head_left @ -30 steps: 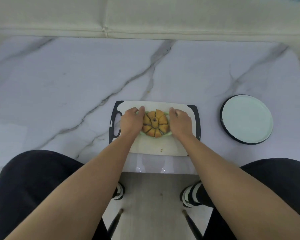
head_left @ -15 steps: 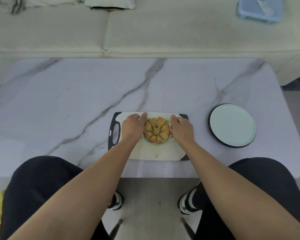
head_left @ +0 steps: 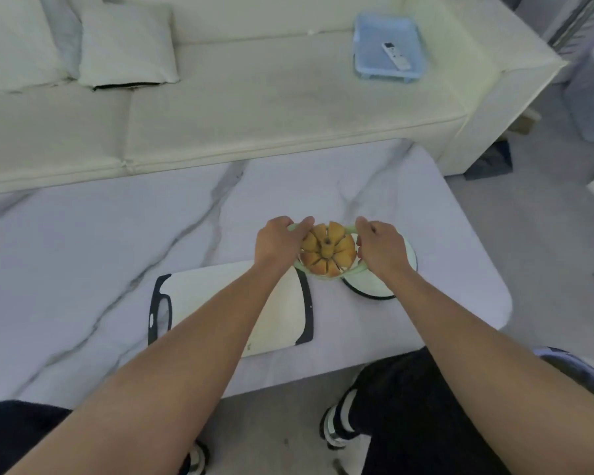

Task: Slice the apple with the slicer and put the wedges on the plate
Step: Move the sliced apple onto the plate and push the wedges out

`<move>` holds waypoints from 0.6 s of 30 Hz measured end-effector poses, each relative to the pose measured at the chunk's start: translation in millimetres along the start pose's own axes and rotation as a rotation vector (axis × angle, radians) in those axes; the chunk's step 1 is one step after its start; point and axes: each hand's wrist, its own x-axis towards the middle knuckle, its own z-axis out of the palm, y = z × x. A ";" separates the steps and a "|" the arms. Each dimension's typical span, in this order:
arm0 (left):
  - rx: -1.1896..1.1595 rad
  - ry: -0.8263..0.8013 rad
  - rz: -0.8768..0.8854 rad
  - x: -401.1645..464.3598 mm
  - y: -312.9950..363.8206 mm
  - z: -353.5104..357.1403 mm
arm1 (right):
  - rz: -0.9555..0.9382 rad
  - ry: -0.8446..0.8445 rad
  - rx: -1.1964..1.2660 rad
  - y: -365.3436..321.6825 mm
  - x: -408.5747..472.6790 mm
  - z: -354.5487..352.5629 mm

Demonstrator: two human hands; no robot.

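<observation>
Marble-patterned table (head_left: 93, 255) fills the middle of the view, with a cream sofa (head_left: 254, 108) along its far side. On the sofa lie a cushion (head_left: 127, 46) at the left and a blue tray (head_left: 390, 49) at the right, a remote (head_left: 395, 55) lying in it. Both of the person's bare arms reach forward over the table. The left hand (head_left: 276, 241) and right hand (head_left: 381, 246) each close their fingers around a handle of the pale green slicer (head_left: 354, 269), one on either side. The apple (head_left: 328, 249) sits inside the slicer's ring, cut into wedges around the core, the wedges standing proud above the blades. Slicer and apple are held at the left edge of the plate (head_left: 374, 286), a pale dish with a dark rim at the right of the table; whether the slicer touches it cannot be told. Just left of the plate, nearer the person, lies the white cutting board (head_left: 278, 320) with black ends, partly covered by the left forearm. Dark trousers and striped shoes show below the near edge of the table.
</observation>
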 end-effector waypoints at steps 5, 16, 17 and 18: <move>-0.001 -0.165 0.034 3.6 42.0 58.7 | 0.151 0.005 0.009 34.1 18.1 -67.5; 0.133 -0.267 0.000 15.9 38.7 125.0 | 0.327 -0.154 0.101 94.7 43.4 -76.2; 0.152 -0.264 0.000 18.2 37.2 127.1 | 0.347 -0.173 0.102 96.8 45.9 -73.1; 0.170 -0.264 -0.005 20.3 35.3 129.5 | 0.363 -0.189 0.099 99.4 48.3 -70.2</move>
